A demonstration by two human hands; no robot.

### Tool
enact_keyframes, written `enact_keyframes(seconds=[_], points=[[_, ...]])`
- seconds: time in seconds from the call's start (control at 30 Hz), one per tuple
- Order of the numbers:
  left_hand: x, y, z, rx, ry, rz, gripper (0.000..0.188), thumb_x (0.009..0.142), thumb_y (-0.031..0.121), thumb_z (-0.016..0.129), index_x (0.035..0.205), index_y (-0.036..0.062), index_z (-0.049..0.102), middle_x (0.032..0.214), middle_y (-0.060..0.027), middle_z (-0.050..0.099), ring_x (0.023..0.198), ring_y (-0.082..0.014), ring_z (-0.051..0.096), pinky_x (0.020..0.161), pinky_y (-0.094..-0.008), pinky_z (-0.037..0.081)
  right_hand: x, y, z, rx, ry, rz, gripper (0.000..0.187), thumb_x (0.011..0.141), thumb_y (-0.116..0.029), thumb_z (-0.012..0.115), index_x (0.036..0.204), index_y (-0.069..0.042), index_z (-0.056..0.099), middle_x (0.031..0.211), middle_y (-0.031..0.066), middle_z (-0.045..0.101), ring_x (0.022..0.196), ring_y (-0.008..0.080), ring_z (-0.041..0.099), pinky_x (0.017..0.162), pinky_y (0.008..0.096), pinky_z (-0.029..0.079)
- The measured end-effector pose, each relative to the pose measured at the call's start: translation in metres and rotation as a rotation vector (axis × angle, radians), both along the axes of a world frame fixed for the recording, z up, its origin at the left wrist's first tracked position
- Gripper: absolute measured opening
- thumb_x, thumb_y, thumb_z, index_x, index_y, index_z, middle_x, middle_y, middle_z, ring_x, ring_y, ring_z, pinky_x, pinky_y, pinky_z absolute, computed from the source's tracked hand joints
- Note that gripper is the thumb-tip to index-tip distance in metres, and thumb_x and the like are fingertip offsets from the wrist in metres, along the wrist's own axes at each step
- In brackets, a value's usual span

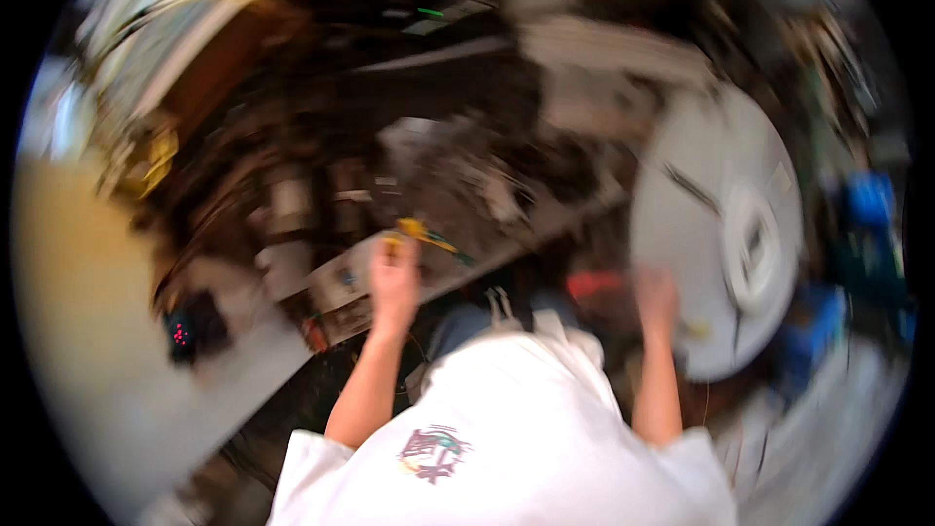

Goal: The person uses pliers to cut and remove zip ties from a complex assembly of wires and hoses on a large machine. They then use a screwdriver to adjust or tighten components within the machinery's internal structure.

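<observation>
My left hand [394,278] is raised over the bench's front edge with its fingers closed. At its fingertips is a small yellow-and-green thing [414,228], too blurred to name; its thin green end points to the right. My right hand [656,297] is lower and to the right, smeared by motion, in front of the rim of a large pale reel [682,195]. Just left of this hand shows a red blur [594,282], and I cannot tell whether the hand holds it. The reel stands on its side, with a white ring-shaped hub [752,245].
Dark clutter covers the bench [506,251] ahead. A pale box [614,68] stands behind it. At the left is a small dark device with red lights [180,334], beside a light tabletop [229,380]. Blue objects [870,203] are at the far right.
</observation>
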State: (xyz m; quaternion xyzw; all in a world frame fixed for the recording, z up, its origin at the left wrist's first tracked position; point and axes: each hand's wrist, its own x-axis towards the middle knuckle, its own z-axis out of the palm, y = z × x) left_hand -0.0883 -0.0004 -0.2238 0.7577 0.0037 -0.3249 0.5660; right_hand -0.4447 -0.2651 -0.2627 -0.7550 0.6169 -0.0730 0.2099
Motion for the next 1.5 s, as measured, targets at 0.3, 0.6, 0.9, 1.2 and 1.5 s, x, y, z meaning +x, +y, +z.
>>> enact_keyframes(seconds=[0.3,0.6,0.9,1.2,1.5], points=[[0.000,0.030,-0.022,-0.195,0.096,-0.044,0.023,0.105,0.032,0.061,0.101,0.0123,0.050,0.069,0.0091,0.039,0.053,-0.0004,0.032,0.047,-0.0210,0.024,-0.022,-0.002,-0.017,-0.236,-0.105,-0.430,0.029,0.082,-0.014,0.069,0.106,0.000,0.061,0.084,0.0141,0.067,0.077,0.0332,0.066,0.076,0.0434,0.052],[0.064,0.045,-0.038,-0.078,-0.251,-0.209,0.027,0.103,0.024,0.061,0.105,-0.0027,0.058,0.090,-0.0038,0.062,0.084,-0.0131,0.051,0.077,-0.0288,0.044,0.067,0.059,0.056,0.313,-0.906,-0.170,0.037,0.100,-0.009,0.059,0.134,0.006,0.058,0.095,0.0050,0.065,0.080,0.0085,0.060,0.066,0.0199,0.046],[0.134,0.033,-0.042,0.111,-0.514,-0.108,0.046,0.099,0.043,0.063,0.113,-0.0015,0.062,0.106,-0.0227,0.069,0.098,-0.0381,0.066,0.086,-0.0440,0.050,0.158,0.110,0.116,0.647,-1.074,0.163,0.023,0.103,-0.013,0.056,0.118,0.001,0.065,0.087,0.0030,0.065,0.073,0.0096,0.058,0.066,0.0230,0.044],[0.149,-0.025,-0.077,0.249,-0.315,-0.047,0.046,0.099,0.043,0.063,0.114,-0.0011,0.062,0.098,-0.0243,0.070,0.097,-0.0460,0.065,0.081,-0.0539,0.050,0.154,0.134,0.022,0.855,-0.935,0.246,0.014,0.106,-0.016,0.054,0.107,-0.003,0.060,0.083,0.0036,0.062,0.076,0.0149,0.063,0.078,0.0310,0.052],[0.152,-0.069,-0.087,0.265,-0.482,0.189,0.041,0.098,0.040,0.064,0.110,0.0003,0.062,0.091,-0.0214,0.069,0.089,-0.0412,0.066,0.075,-0.0499,0.051,0.195,0.089,0.006,1.222,-0.682,0.430,0.018,0.104,-0.015,0.056,0.115,-0.001,0.060,0.096,0.0067,0.065,0.083,0.0146,0.063,0.078,0.0315,0.055]])
